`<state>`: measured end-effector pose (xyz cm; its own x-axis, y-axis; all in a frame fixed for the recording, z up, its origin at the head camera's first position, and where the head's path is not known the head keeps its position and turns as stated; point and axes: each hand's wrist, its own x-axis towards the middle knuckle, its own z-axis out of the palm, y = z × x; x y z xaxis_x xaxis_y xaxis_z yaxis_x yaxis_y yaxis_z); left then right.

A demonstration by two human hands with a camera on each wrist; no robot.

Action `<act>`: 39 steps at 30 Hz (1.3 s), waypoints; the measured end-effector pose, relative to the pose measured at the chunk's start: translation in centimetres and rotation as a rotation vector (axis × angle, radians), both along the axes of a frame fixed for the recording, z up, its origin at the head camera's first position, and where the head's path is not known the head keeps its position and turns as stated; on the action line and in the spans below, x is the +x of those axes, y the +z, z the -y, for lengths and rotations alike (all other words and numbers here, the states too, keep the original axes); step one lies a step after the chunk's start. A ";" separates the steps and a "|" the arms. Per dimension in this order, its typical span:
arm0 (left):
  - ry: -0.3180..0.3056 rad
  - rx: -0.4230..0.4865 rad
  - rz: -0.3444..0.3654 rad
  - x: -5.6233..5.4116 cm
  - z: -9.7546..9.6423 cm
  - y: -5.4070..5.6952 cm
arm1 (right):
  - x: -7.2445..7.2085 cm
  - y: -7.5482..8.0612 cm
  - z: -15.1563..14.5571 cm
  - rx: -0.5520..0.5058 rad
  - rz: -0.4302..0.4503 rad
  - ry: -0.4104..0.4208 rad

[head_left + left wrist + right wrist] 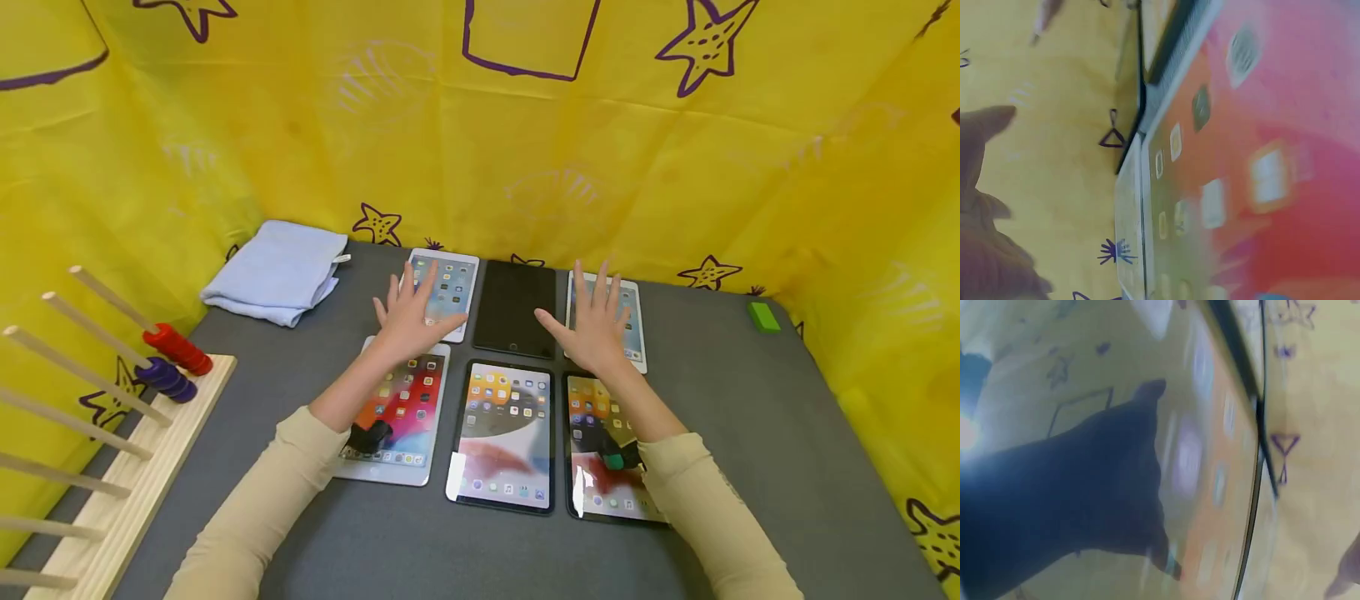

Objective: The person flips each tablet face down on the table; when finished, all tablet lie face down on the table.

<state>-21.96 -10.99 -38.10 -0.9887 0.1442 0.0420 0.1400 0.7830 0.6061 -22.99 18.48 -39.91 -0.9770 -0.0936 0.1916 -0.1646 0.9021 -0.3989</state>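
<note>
My left hand (411, 321), fingers spread, is over a white tablet (456, 292) at the back left. Below its wrist lies another white tablet (423, 408) with a red screen, which fills much of the left wrist view. My right hand (597, 329), also spread, overlaps the white tablet (634, 333) at the back right. Under the right forearm is a dark-framed tablet (588, 408), its glossy screen mirroring a hand in the right wrist view. Between the hands lie a black tablet (516, 310) with a dark screen and, nearer me, a lit dark-framed tablet (506, 450).
A folded light-blue cloth (277, 267) sits at the back left. Along the left edge stands a wooden peg rack (180, 429) with red rings (178, 348) and purple rings (167, 380). A green block (763, 317) lies far right. Yellow fabric (487, 150) encloses the grey table (750, 467).
</note>
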 end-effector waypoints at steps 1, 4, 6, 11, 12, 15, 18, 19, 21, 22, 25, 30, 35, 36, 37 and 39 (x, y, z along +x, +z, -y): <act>0.003 0.054 0.040 0.6 0.5 0.1 | 0.3 0.1 0.4 -0.027 0.017 0.022; 0.047 0.203 0.167 2.3 2.0 0.2 | 1.2 0.3 1.8 -0.142 0.077 0.098; 0.090 0.275 0.233 3.4 3.1 0.3 | 1.9 0.5 2.7 -0.218 0.121 0.153; 0.127 0.224 0.292 5.6 5.9 0.0 | 3.6 0.7 4.9 -0.395 0.287 0.241; 0.121 0.196 0.299 5.9 6.4 -0.1 | 3.9 0.6 5.3 -0.427 0.327 0.248; 0.097 0.131 0.343 6.6 7.7 -0.1 | 5.0 0.6 6.7 -0.569 0.469 0.266; 0.075 0.120 0.412 7.1 8.8 0.0 | 6.0 0.4 7.8 -0.727 0.609 0.307; 0.068 0.120 0.433 7.2 9.0 0.0 | 6.3 0.4 8.2 -0.795 0.660 0.324; 0.058 0.124 0.467 7.3 9.5 0.1 | 6.8 0.3 8.7 -0.899 0.749 0.357; 0.057 0.129 0.483 7.4 9.7 0.1 | 7.0 0.2 8.9 -0.951 0.798 0.368; 0.051 0.148 0.519 7.5 10.1 0.2 | 7.6 0.2 9.6 -1.074 0.923 0.362; 0.038 0.196 0.577 7.5 10.5 0.2 | 8.4 0.4 10.4 -1.196 1.074 0.296; 0.002 0.277 0.634 6.9 10.9 0.1 | 8.8 0.5 10.9 -1.298 1.111 0.247; -0.003 0.299 0.646 6.7 11.0 0.1 | 8.8 0.6 11.0 -1.317 1.113 0.234; -0.004 0.318 0.659 6.6 11.1 0.0 | 8.8 0.7 11.0 -1.336 1.114 0.222; -0.001 0.355 0.677 6.3 11.2 0.0 | 8.9 0.7 11.0 -1.365 1.119 0.200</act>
<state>-15.64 -22.22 -38.12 -0.8151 0.2361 -0.5291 -0.3512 0.5250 0.7753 -14.13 7.45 -39.22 -0.6776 -0.5751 -0.4584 0.6303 -0.1329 -0.7649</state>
